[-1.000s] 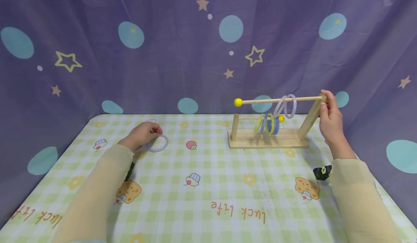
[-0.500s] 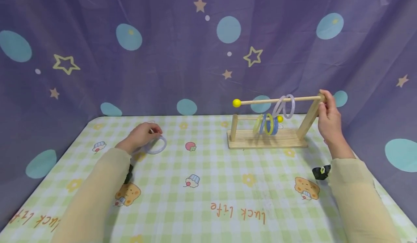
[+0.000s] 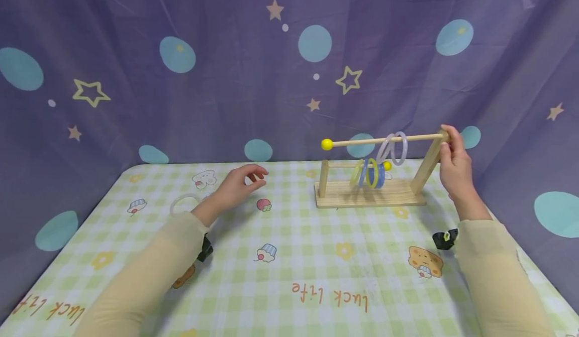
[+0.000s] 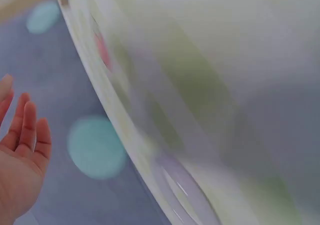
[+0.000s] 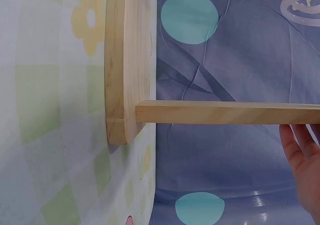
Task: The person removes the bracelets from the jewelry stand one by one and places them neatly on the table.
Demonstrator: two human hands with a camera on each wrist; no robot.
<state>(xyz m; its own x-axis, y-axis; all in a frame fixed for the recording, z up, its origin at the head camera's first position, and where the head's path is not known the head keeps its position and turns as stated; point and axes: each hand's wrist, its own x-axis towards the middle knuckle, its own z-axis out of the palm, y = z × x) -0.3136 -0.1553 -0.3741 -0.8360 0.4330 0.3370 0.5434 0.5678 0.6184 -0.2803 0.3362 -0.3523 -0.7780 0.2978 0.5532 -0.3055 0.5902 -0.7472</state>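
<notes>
My left hand [image 3: 237,186] is over the left part of the table, fingers bent loosely and apart, nothing between them. In the left wrist view its fingers show spread beside a lilac ring [image 4: 195,187] on the cloth. A pale ring [image 3: 172,204] lies by the left forearm in the head view. At the right, my right hand [image 3: 457,169] grips the tall end post [image 3: 426,169] of a wooden ring stand [image 3: 371,199] near its top. Two lilac rings [image 3: 399,148] hang on the upper rod; several yellow and blue rings [image 3: 372,174] hang on the lower rod.
Yellow balls [image 3: 326,144] cap the rod ends. The checked tablecloth [image 3: 316,256] has printed pictures and lettering. A purple curtain [image 3: 235,91] with stars and dots stands behind and on both sides of the table. Black wrist straps [image 3: 445,239] show at the sleeves.
My left hand has come away from the lilac ring it was pinching and moved right, fingers parted. The pale ring at the left now shows. The right hand stays on the post.
</notes>
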